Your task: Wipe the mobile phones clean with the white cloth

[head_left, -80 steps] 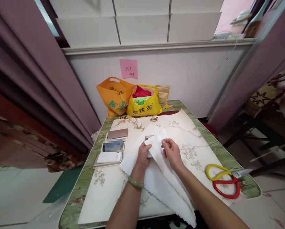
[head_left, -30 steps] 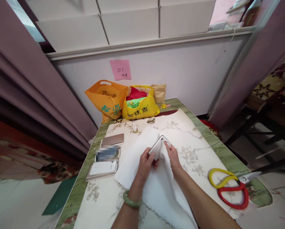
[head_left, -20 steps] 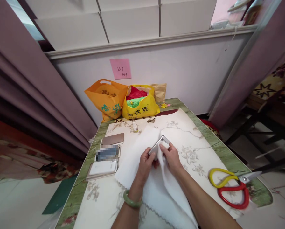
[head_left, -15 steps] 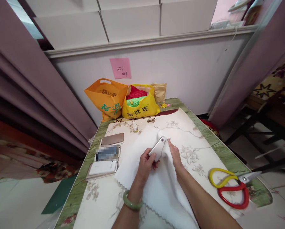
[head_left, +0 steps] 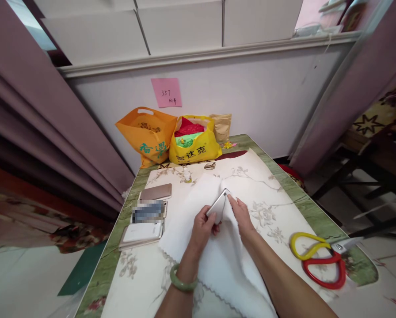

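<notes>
A silver phone (head_left: pixel 217 207) is tilted above the middle of the table, its top end pointing up and to the right. My left hand (head_left: pixel 204 225), with a green bangle on the wrist, grips its lower end. My right hand (head_left: pixel 240 214) is at the phone's upper right edge, its fingers together on the white cloth (head_left: pixel 218 260). The cloth spreads under both hands and hangs toward me. Part of the phone is hidden by my left fingers.
At left lie a rose-gold phone (head_left: pixel 156 192), a blurred-out phone (head_left: pixel 148 212) and a white phone (head_left: pixel 143 232). Red-and-yellow scissors (head_left: pixel 330 254) lie right. An orange bag (head_left: pixel 151 132), a yellow bag (head_left: pixel 198 150) and a small bottle (head_left: pixel 187 175) stand at the back.
My right hand has moved left and in against the phone's top end, by the camera corner. My left hand and the phone have hardly moved.
</notes>
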The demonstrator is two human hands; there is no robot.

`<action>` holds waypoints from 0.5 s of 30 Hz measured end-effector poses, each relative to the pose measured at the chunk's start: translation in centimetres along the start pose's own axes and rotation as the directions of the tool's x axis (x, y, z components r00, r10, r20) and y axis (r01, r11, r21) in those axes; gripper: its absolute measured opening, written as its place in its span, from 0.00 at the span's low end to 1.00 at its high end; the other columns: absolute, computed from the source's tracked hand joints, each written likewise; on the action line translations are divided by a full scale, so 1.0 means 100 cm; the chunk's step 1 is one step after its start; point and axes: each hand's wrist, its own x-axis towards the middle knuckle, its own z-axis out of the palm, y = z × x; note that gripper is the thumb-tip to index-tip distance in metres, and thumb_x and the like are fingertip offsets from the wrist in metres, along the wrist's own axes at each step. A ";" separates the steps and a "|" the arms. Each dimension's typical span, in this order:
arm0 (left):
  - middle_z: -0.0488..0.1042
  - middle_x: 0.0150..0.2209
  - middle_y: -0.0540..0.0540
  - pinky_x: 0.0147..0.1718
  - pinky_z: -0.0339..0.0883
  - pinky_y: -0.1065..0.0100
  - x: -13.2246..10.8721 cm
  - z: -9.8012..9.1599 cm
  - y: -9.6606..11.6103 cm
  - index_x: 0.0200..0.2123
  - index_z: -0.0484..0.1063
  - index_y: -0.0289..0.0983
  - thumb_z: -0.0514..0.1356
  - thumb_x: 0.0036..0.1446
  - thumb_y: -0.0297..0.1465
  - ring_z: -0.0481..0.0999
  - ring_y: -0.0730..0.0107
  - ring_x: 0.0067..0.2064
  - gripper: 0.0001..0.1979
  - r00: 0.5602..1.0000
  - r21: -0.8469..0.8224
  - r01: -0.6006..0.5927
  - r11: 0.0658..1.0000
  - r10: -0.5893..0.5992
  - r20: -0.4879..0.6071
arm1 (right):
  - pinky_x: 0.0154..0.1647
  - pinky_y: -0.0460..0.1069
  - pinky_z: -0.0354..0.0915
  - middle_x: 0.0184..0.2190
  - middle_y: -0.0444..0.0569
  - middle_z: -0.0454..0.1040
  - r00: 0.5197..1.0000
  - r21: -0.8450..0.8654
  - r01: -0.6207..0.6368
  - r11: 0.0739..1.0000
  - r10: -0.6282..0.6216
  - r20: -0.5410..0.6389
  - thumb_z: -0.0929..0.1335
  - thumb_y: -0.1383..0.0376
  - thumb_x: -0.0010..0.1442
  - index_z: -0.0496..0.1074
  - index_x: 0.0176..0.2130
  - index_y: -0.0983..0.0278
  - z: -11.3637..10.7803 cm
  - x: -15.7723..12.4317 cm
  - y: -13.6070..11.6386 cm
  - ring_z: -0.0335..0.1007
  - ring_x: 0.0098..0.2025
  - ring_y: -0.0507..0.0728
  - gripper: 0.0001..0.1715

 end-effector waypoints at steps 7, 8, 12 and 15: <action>0.71 0.20 0.54 0.15 0.59 0.74 0.000 0.001 0.002 0.36 0.65 0.37 0.60 0.55 0.43 0.65 0.77 0.16 0.16 1.000 0.020 0.004 1.000 -0.004 -0.011 | 0.14 0.47 0.60 0.16 0.41 0.70 0.999 0.008 0.033 0.999 -0.033 -0.009 0.68 0.45 0.54 0.66 0.34 0.61 0.001 0.000 0.004 0.65 0.16 0.55 0.22; 0.71 0.21 0.53 0.15 0.59 0.74 -0.001 0.001 0.003 0.36 0.65 0.37 0.60 0.55 0.44 0.65 0.77 0.16 0.16 1.000 0.017 0.010 1.000 -0.010 -0.006 | 0.14 0.47 0.59 0.16 0.41 0.70 0.999 -0.007 0.020 1.000 -0.020 -0.026 0.68 0.44 0.54 0.66 0.33 0.61 0.001 -0.001 0.002 0.65 0.16 0.55 0.23; 0.70 0.20 0.53 0.15 0.59 0.74 -0.002 0.001 0.003 0.36 0.65 0.37 0.59 0.55 0.44 0.65 0.76 0.16 0.16 1.000 0.015 0.020 1.000 -0.020 -0.009 | 0.15 0.48 0.59 0.16 0.42 0.71 0.999 -0.036 0.035 0.999 -0.035 -0.002 0.67 0.45 0.54 0.66 0.31 0.61 0.000 -0.002 0.001 0.66 0.17 0.56 0.22; 0.69 0.17 0.54 0.16 0.59 0.74 0.000 -0.001 0.000 0.36 0.66 0.37 0.59 0.56 0.44 0.65 0.76 0.16 0.16 1.000 0.037 0.017 0.999 -0.017 -0.025 | 0.16 0.49 0.61 0.16 0.43 0.71 0.995 -0.092 0.099 0.991 -0.099 0.006 0.66 0.46 0.54 0.68 0.31 0.61 0.000 -0.003 0.004 0.67 0.19 0.57 0.21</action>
